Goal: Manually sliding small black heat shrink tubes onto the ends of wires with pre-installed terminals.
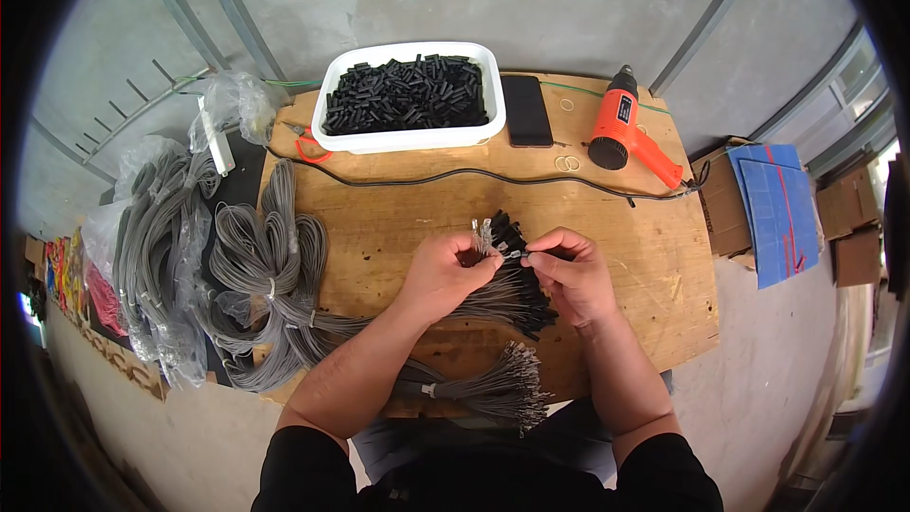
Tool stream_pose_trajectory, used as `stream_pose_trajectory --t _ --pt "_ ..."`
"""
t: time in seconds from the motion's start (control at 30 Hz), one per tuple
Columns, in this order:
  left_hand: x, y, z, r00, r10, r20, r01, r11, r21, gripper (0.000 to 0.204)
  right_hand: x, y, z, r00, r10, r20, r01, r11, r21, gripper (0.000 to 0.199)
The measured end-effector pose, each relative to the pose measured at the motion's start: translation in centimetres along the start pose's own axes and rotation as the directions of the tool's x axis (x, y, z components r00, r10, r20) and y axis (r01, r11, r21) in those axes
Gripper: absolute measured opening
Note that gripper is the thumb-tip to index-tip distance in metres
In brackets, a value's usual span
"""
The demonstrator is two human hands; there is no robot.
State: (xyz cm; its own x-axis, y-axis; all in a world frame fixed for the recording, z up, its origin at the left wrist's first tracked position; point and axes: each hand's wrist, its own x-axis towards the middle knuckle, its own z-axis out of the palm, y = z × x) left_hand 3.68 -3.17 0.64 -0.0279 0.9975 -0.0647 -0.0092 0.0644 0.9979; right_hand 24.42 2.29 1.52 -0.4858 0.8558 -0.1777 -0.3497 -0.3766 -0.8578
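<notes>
My left hand [444,273] pinches a thin grey wire with a metal terminal at its tip, over the middle of a wooden board [398,209]. My right hand [569,270] grips a small black sleeve [517,253] at that wire's tip; the two hands nearly touch. Under them lies a fan of grey wires with black sleeves on their ends [521,299]. A second bundle of grey wires with bare metal terminals [507,389] rests near the board's front edge.
A white tub of black sleeves [409,95] stands at the back, with a black phone [527,110] and an orange heat gun [621,128] to its right. Coiled grey wire bundles [265,265] and bagged wires [156,256] lie left. Cardboard boxes [758,209] sit right.
</notes>
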Motion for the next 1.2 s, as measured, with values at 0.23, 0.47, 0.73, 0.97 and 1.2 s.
stream_pose_trajectory --t 0.23,0.47,0.73,0.97,1.2 --pt "-0.1 0.5 0.1 1.0 0.004 -0.025 -0.002 0.996 0.088 0.014 0.0 0.3 -0.1 0.999 -0.046 -0.014 0.045 0.997 -0.061 0.012" --pt "-0.2 1.0 0.1 1.0 -0.024 -0.004 0.025 0.989 0.143 0.011 -0.3 0.1 0.2 0.991 -0.129 -0.027 0.119 0.966 -0.231 0.014" --pt "-0.2 0.9 -0.2 0.997 -0.082 0.013 0.081 0.996 0.043 0.013 -0.6 0.1 0.4 0.965 -0.26 0.028 0.251 0.892 -0.377 0.018" --pt "-0.2 0.9 -0.5 0.989 -0.135 0.06 0.139 0.988 -0.069 0.011 -0.6 0.1 0.1 0.967 -0.246 0.059 0.251 0.901 -0.352 0.018" --pt "-0.1 0.2 -0.2 0.996 -0.079 0.049 0.081 0.996 -0.037 0.009 -0.5 0.2 0.1 0.981 -0.194 0.026 0.192 0.926 -0.324 0.013"
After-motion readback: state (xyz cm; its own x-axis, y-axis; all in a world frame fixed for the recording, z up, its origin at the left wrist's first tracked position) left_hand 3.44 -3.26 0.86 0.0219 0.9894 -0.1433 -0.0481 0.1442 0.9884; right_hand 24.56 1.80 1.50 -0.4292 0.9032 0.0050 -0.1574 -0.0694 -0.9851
